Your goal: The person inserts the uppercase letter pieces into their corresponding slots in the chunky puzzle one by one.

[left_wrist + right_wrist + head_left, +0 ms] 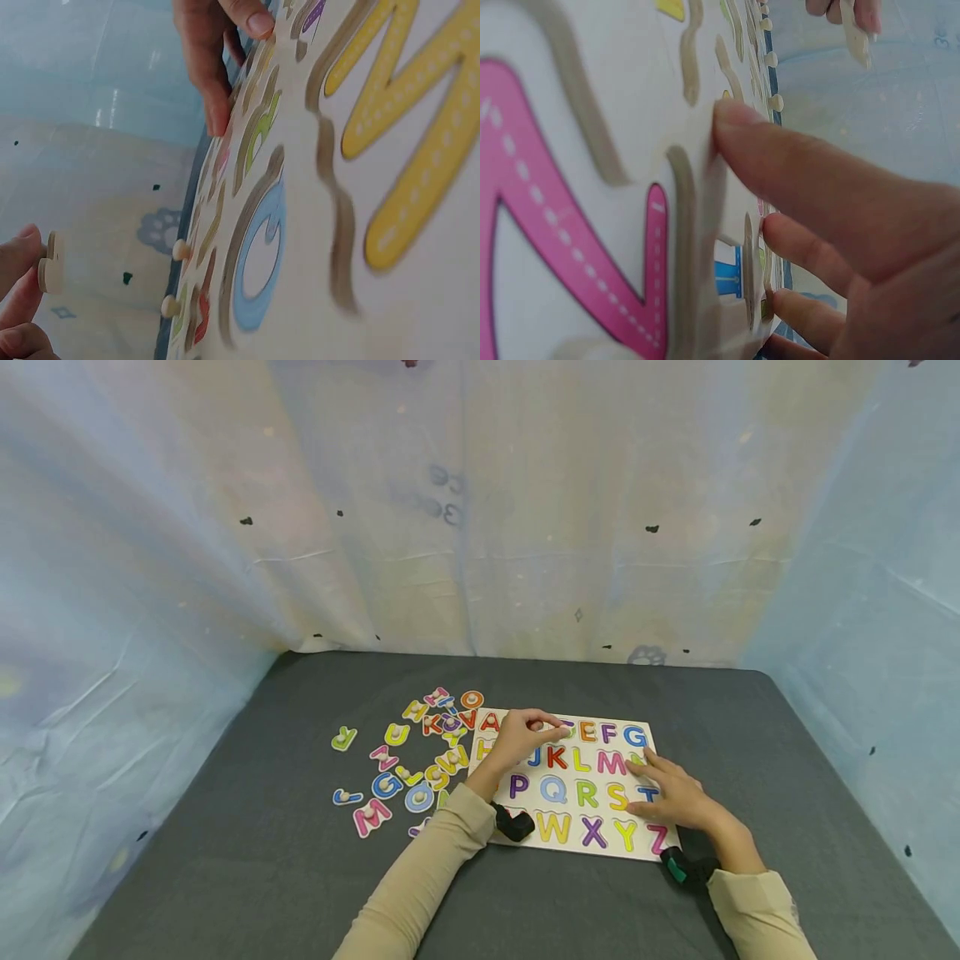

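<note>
An alphabet puzzle board (pixel 533 785) with printed letter recesses lies on the dark table. Over its top row, my left hand (pixel 517 739) pinches a wooden letter piece (pixel 52 262) between thumb and fingers; its letter cannot be read. In the right wrist view this piece (pixel 854 34) is held apart from the board. My right hand (pixel 675 793) rests on the board's right side, fingers spread, near the T and S recesses. The right thumb (pixel 742 124) touches the board's surface. Knobbed pieces sit in the top row, including the orange E (pixel 588 732) and blue G (pixel 635 736).
Left of the board lie several loose knobbed letters, among them a pink M (pixel 372 817), a blue G (pixel 387 786), an orange O (pixel 472 699) and a green R (pixel 344 739). Some overlap near the board's left edge. A patterned curtain (pixel 525 568) hangs behind the table.
</note>
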Demonstrator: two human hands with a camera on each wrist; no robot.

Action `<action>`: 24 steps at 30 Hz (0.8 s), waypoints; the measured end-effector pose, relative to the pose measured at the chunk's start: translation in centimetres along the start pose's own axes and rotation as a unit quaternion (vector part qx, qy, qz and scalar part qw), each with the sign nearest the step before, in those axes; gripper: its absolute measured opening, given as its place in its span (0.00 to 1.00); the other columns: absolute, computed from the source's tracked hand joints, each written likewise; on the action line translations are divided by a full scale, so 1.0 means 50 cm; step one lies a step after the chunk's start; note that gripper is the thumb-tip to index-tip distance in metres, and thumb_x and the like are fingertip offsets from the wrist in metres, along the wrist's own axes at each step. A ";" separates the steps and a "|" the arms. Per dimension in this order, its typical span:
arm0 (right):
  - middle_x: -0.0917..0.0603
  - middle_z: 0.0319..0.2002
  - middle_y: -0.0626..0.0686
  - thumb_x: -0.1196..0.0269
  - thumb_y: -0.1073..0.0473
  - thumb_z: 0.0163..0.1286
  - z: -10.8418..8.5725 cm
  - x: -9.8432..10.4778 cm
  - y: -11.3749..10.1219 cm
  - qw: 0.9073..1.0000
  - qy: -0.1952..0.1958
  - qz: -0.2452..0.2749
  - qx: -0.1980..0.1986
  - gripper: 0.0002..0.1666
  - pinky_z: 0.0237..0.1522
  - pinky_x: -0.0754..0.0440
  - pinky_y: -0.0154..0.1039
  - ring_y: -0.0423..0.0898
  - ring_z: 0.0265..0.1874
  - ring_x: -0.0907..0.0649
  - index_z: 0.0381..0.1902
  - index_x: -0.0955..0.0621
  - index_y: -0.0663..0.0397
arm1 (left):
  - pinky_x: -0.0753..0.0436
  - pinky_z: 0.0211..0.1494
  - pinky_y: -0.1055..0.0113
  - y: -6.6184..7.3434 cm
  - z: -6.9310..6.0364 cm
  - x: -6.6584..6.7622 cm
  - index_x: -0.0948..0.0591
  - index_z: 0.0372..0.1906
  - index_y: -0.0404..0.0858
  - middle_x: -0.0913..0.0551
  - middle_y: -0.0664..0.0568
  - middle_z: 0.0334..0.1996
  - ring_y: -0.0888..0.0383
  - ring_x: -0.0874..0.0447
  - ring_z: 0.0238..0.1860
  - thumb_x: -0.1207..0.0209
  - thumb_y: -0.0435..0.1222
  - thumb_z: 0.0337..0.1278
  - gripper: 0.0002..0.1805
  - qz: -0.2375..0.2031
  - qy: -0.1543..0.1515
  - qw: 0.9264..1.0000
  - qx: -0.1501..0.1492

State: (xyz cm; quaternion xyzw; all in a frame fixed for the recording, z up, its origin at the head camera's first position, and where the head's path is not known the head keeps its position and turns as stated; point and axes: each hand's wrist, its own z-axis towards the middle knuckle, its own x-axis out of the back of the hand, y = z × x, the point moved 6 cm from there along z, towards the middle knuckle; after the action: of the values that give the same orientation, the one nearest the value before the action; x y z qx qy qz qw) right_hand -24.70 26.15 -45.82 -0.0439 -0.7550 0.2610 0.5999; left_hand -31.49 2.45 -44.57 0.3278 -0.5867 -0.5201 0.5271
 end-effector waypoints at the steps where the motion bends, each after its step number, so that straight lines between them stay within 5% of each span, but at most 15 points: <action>1: 0.44 0.72 0.73 0.29 0.44 0.54 0.000 0.001 0.000 1.000 0.001 -0.002 0.001 0.46 0.56 0.43 0.79 0.77 0.67 0.43 0.67 0.30 0.57 | 0.41 0.27 0.73 0.000 0.002 -0.005 0.13 0.39 0.39 0.42 0.58 0.15 0.63 0.46 0.19 0.32 0.43 0.54 0.13 0.001 0.002 1.000 0.002; 16: 0.44 0.71 0.73 0.29 0.43 0.54 0.000 0.000 0.006 1.000 0.000 -0.014 -0.001 0.47 0.55 0.41 0.79 0.77 0.67 0.42 0.68 0.30 0.56 | 0.42 0.20 0.73 -0.015 0.037 -0.085 0.12 0.38 0.41 0.43 0.60 0.10 0.64 0.47 0.14 0.31 0.45 0.51 0.14 -0.017 0.018 0.998 0.057; 24: 0.43 0.71 0.74 0.29 0.42 0.54 0.002 -0.002 0.004 1.000 0.001 -0.014 0.003 0.47 0.55 0.41 0.80 0.78 0.66 0.41 0.67 0.30 0.56 | 0.40 0.20 0.74 -0.014 0.053 -0.126 0.12 0.36 0.43 0.33 0.60 0.13 0.64 0.42 0.17 0.30 0.46 0.49 0.13 -0.010 0.052 0.995 0.090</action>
State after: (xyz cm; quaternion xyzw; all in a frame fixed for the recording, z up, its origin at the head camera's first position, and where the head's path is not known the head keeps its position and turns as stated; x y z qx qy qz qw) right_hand -24.80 26.24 -45.99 -0.0319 -0.7542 0.2544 0.6045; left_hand -32.69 8.87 -46.76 0.4063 -0.6001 -0.4525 0.5197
